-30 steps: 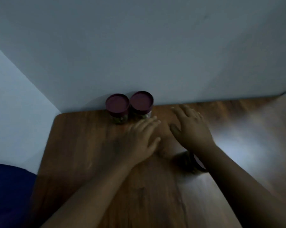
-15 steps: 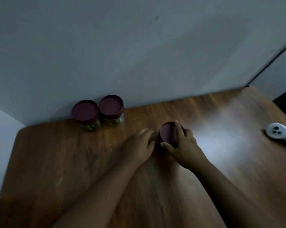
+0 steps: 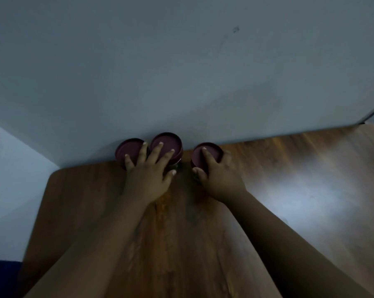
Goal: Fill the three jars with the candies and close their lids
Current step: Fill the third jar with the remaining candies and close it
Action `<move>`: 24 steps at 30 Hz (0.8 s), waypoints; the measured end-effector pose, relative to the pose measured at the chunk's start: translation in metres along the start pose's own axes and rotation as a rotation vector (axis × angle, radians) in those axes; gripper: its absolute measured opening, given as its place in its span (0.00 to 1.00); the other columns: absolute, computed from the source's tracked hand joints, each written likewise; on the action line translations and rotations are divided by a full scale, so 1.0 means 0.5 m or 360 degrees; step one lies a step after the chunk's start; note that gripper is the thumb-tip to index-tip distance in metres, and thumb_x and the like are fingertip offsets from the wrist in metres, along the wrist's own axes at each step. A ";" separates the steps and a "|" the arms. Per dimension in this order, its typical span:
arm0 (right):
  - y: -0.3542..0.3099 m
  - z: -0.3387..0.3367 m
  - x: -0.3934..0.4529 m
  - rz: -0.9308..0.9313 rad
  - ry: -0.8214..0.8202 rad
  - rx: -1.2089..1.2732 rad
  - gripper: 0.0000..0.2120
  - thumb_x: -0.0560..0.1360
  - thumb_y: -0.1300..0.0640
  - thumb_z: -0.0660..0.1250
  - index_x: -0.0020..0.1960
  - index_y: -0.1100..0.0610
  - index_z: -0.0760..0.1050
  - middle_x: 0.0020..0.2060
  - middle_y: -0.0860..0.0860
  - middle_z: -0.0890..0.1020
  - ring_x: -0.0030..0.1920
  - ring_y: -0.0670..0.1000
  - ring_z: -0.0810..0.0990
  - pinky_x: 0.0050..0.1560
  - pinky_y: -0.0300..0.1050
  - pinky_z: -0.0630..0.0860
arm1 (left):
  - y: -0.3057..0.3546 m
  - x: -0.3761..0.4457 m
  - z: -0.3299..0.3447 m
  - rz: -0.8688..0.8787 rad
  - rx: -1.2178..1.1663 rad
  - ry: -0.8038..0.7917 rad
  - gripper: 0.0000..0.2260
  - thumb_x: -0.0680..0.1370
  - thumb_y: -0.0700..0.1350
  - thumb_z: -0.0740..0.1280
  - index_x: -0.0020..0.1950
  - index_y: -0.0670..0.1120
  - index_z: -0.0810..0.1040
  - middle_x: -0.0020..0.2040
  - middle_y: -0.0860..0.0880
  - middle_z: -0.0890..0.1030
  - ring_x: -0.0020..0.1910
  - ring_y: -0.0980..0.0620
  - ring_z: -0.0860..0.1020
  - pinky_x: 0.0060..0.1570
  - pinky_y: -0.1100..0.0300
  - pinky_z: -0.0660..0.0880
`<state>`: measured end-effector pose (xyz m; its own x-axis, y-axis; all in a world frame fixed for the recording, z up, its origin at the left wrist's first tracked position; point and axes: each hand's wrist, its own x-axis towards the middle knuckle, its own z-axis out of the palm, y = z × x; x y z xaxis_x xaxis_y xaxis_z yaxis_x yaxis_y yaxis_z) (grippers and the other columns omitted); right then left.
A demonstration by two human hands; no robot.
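Three small jars with dark maroon lids stand in a row at the back of the wooden table, close to the wall. My left hand lies with spread, straight fingers across the lids of the left jar and the middle jar. My right hand grips the right jar: the index finger rests on its lid, the thumb is at its near side and the other fingers curl round its right side. The jars' contents are hidden by hands and dim light.
A plain grey wall rises right behind the jars. The table's rounded left corner is near the left jar. A bright patch of light falls on the table to the right.
My right hand has carried the third jar from mid-table back to the wall, beside the other two. My left hand has moved forward onto the two left lids.
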<state>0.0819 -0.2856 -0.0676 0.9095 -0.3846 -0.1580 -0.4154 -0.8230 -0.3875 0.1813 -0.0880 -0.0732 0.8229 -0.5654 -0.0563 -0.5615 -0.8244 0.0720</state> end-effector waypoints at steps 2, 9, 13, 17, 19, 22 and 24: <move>-0.024 0.005 0.026 -0.0022 -0.0027 0.0033 0.35 0.80 0.32 0.57 0.82 0.44 0.53 0.77 0.64 0.53 0.71 0.69 0.65 0.66 0.58 0.71 | 0.004 0.004 0.003 -0.0033 -0.0013 0.0025 0.28 0.79 0.67 0.51 0.78 0.63 0.55 0.83 0.54 0.53 0.81 0.39 0.49 0.68 0.25 0.55; -0.053 0.010 0.081 0.0017 0.0008 0.0059 0.35 0.80 0.34 0.57 0.82 0.46 0.54 0.77 0.66 0.52 0.71 0.72 0.64 0.69 0.59 0.68 | 0.004 0.006 0.006 -0.0051 -0.0040 0.0009 0.29 0.77 0.67 0.53 0.78 0.63 0.54 0.83 0.54 0.53 0.81 0.39 0.48 0.67 0.24 0.54; -0.051 -0.011 0.102 0.0051 -0.0150 0.0003 0.36 0.79 0.31 0.55 0.82 0.43 0.51 0.78 0.65 0.50 0.74 0.72 0.61 0.73 0.62 0.64 | 0.003 0.007 0.003 -0.0061 -0.0068 -0.0019 0.29 0.78 0.67 0.54 0.78 0.63 0.53 0.83 0.55 0.50 0.81 0.40 0.46 0.68 0.24 0.52; -0.077 -0.021 0.075 -0.0136 0.0170 -0.0358 0.37 0.80 0.32 0.53 0.82 0.47 0.50 0.81 0.64 0.51 0.79 0.68 0.54 0.72 0.75 0.57 | -0.012 0.000 -0.016 0.0011 -0.0213 0.0008 0.32 0.78 0.68 0.52 0.79 0.65 0.46 0.83 0.56 0.47 0.82 0.44 0.46 0.70 0.26 0.48; -0.108 -0.018 0.057 -0.0450 0.0333 -0.0388 0.33 0.80 0.36 0.56 0.81 0.49 0.58 0.80 0.62 0.59 0.78 0.65 0.59 0.71 0.75 0.58 | -0.037 -0.019 -0.028 -0.0107 -0.0235 0.0244 0.33 0.78 0.65 0.55 0.81 0.60 0.49 0.83 0.54 0.53 0.82 0.46 0.51 0.72 0.29 0.53; -0.141 0.004 0.036 -0.0828 0.0274 -0.0555 0.25 0.79 0.44 0.61 0.74 0.48 0.70 0.74 0.57 0.71 0.76 0.61 0.66 0.74 0.76 0.55 | -0.088 -0.053 -0.027 -0.0334 -0.0162 0.0326 0.31 0.79 0.58 0.61 0.81 0.53 0.59 0.82 0.52 0.58 0.81 0.46 0.56 0.73 0.35 0.58; -0.149 0.016 0.030 -0.0869 0.0236 -0.0669 0.21 0.80 0.49 0.61 0.73 0.48 0.73 0.69 0.53 0.76 0.72 0.58 0.71 0.75 0.76 0.51 | -0.112 -0.068 -0.021 -0.0318 -0.0090 0.0257 0.27 0.81 0.55 0.62 0.80 0.52 0.63 0.81 0.53 0.62 0.81 0.47 0.57 0.74 0.38 0.59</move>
<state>0.1265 -0.2267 -0.0484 0.9902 0.1014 0.0961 0.1006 -0.9948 0.0127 0.1858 -0.0223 -0.0648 0.9228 -0.3759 0.0846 -0.3843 -0.9138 0.1313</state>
